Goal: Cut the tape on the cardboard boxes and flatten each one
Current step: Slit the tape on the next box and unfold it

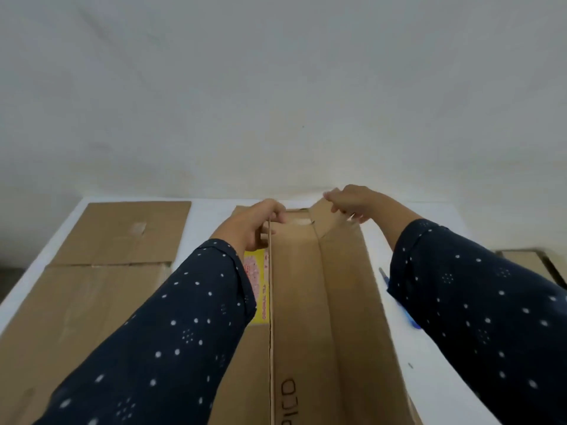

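Observation:
A long brown cardboard box (310, 302) lies open on the white table (435, 378), its length running away from me. My left hand (254, 228) grips the upright edge of its left wall near the far end, fingers curled over the cardboard. At the far right corner my right hand (352, 204) pinches a raised flap. A yellow and red label (256, 280) shows on the box's outer left side. Dark printed letters sit on the inner floor near me.
Flattened brown cardboard (101, 271) covers the table's left side, with a taped patch on its far panel. Scissors with a blue handle (387, 280) lie right of the box, partly under my right sleeve. More cardboard (527, 262) lies at the far right. A pale wall stands behind.

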Tool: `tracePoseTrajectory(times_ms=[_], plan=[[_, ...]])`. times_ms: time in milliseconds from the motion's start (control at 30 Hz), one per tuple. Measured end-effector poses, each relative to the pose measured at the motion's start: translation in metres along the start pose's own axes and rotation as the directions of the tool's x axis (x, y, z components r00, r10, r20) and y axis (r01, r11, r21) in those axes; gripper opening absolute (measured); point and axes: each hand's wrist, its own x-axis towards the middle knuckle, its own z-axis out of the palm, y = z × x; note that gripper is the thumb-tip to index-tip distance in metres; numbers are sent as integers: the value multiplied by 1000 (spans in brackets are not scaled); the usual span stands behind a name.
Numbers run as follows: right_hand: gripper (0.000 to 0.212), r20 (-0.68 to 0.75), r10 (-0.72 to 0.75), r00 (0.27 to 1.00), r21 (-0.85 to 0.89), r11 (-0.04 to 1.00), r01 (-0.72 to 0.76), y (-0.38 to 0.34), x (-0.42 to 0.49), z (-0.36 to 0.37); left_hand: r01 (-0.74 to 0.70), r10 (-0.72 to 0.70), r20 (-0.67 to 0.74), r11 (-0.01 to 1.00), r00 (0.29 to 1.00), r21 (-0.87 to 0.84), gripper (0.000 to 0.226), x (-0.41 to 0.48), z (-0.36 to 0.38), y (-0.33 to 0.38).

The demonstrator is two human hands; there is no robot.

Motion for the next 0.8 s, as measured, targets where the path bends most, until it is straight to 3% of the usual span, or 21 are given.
tracePoseTrajectory(times_ms=[67, 100, 167, 200, 267, 367, 433, 533, 600, 633, 667, 733, 800], plan=[[63, 109, -7, 994, -137, 990, 22, -1, -1, 29, 86, -83, -25, 989, 996, 121, 46, 4, 8, -20], [78, 172, 21, 985, -228, 973, 19, 1, 1, 47, 123, -111, -60, 950, 992, 288, 46, 8, 14, -31], [103, 197, 125, 972, -399, 916, -37, 12, 6, 87, 175, -69, -183, 730, 981, 661, 49, 18, 28, -57], [93, 143, 151, 978, -417, 906, -79, 18, 7, 107, 188, 22, -250, 593, 968, 783, 50, 25, 34, -70], [67, 41, 60, 997, -410, 911, -38, 33, 8, 138, 223, 225, -292, 287, 930, 932, 45, 34, 42, -91], [60, 0, -142, 990, -360, 924, 133, 49, 16, 172, 279, 494, -151, -197, 857, 940, 41, 45, 55, -99], [60, -17, -188, 982, -313, 934, 173, 57, 25, 189, 310, 415, -117, -436, 902, 845, 50, 56, 74, -94], [64, -120, -261, 958, -317, 924, 212, 70, 39, 210, 326, 175, -277, -598, 945, 732, 73, 85, 90, -89], [61, -205, -298, 932, -330, 918, 221, 76, 46, 221, 305, 101, -316, -634, 944, 711, 79, 103, 84, -87], [58, -241, -313, 919, -331, 916, 225, 79, 49, 224, 309, 100, -314, -596, 944, 741, 85, 110, 78, -87], [56, -268, -325, 907, -325, 917, 232, 80, 52, 227, 319, 113, -304, -489, 946, 812, 91, 117, 72, -89], [54, -311, -345, 886, -327, 914, 241, 80, 60, 230, 283, 190, -256, -132, 948, 950, 93, 128, 61, -100], [55, -333, -350, 876, -330, 913, 239, 80, 67, 231, 131, 338, -178, 157, 924, 979, 74, 135, 49, -116]])
